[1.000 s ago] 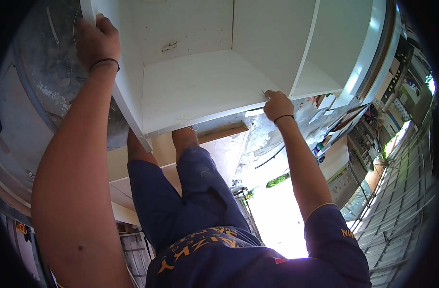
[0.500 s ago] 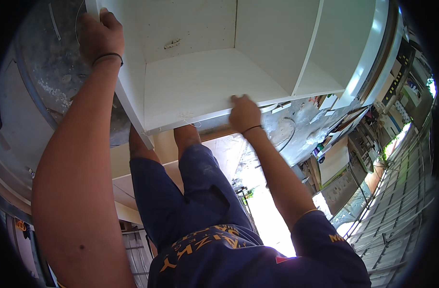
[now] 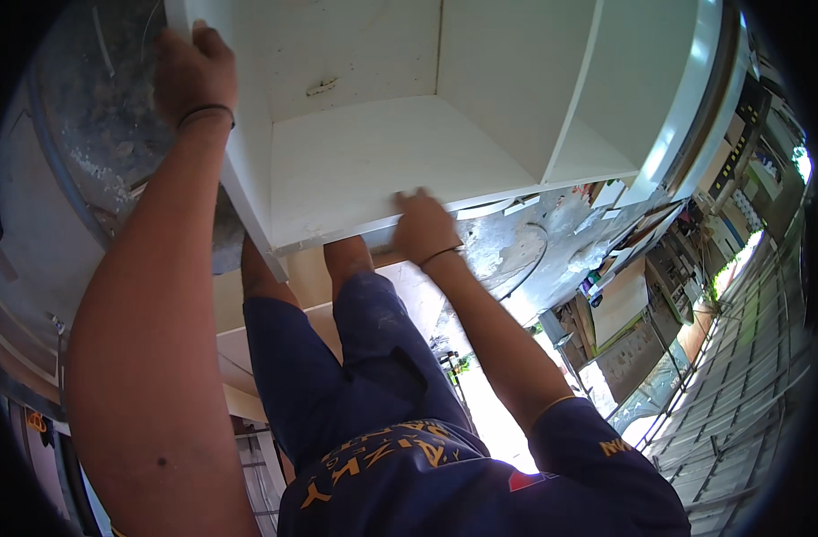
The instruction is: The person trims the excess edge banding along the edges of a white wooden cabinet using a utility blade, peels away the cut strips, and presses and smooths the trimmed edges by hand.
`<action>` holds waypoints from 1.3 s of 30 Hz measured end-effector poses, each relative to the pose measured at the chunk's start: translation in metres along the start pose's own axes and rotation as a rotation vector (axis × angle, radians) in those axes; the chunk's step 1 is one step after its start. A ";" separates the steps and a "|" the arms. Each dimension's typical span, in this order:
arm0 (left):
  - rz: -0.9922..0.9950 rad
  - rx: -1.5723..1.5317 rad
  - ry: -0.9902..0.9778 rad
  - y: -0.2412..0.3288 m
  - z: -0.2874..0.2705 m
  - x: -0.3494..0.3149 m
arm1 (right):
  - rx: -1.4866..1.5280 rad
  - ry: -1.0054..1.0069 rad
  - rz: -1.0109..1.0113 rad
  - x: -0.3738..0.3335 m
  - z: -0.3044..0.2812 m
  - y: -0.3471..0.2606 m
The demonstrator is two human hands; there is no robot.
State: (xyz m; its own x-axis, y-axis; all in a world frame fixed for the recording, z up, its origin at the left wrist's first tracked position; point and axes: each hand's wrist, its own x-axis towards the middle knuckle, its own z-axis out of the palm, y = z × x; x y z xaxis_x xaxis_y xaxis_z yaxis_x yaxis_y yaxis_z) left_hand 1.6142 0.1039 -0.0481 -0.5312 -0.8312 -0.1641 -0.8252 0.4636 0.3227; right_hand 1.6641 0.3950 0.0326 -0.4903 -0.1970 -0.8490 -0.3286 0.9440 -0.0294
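A white open cabinet (image 3: 364, 152) with a divider panel (image 3: 574, 89) fills the upper middle of the head view. My left hand (image 3: 194, 76) is closed round the outer edge of its left side panel (image 3: 245, 179), the thumb lying along the top. At the front edge of the cabinet's bottom panel (image 3: 489, 195) is my right hand (image 3: 425, 225), back upward and fingers curled against the edge. It is slightly blurred, and whatever it may hold is hidden beneath it. Dark bands circle both wrists.
My legs (image 3: 346, 259) stand close against the cabinet's front. Offcut strips (image 3: 521, 204) and a thin dark cable (image 3: 538, 259) lie on the grey floor to the right. Boards and clutter (image 3: 623, 304) are piled farther right, beside a corrugated metal sheet (image 3: 749, 358).
My right hand has slid left along the bottom panel's front edge. A thin pale curl that hung from that edge no longer shows. My left hand keeps its grip, shifted slightly right in view.
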 end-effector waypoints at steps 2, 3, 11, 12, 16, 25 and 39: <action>-0.024 0.048 0.013 -0.010 0.001 0.002 | 0.178 -0.110 -0.198 -0.010 0.004 -0.056; -0.021 0.024 0.001 -0.011 0.004 -0.001 | 0.168 -0.101 -0.174 -0.011 -0.003 -0.052; -0.037 0.066 -0.028 -0.010 0.000 0.008 | -0.236 0.439 -0.168 0.024 -0.090 0.160; -0.040 0.083 -0.025 -0.012 0.000 0.008 | -0.361 0.463 -0.208 0.027 -0.111 0.181; -0.016 0.076 -0.049 -0.009 0.003 0.007 | -0.675 0.615 -0.413 0.050 -0.171 0.224; 0.049 0.129 -0.001 -0.048 0.026 0.036 | -0.783 0.576 -0.584 0.045 -0.116 0.242; 0.073 0.088 0.036 -0.045 0.031 0.036 | -0.780 0.290 -0.370 0.007 -0.053 0.240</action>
State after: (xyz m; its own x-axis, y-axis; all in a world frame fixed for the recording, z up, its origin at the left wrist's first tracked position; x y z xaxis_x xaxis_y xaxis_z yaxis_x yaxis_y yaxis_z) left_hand 1.6263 0.0624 -0.0974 -0.5845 -0.8040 -0.1095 -0.7991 0.5470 0.2493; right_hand 1.5393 0.6058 0.0472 -0.3936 -0.6104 -0.6874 -0.9067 0.3812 0.1807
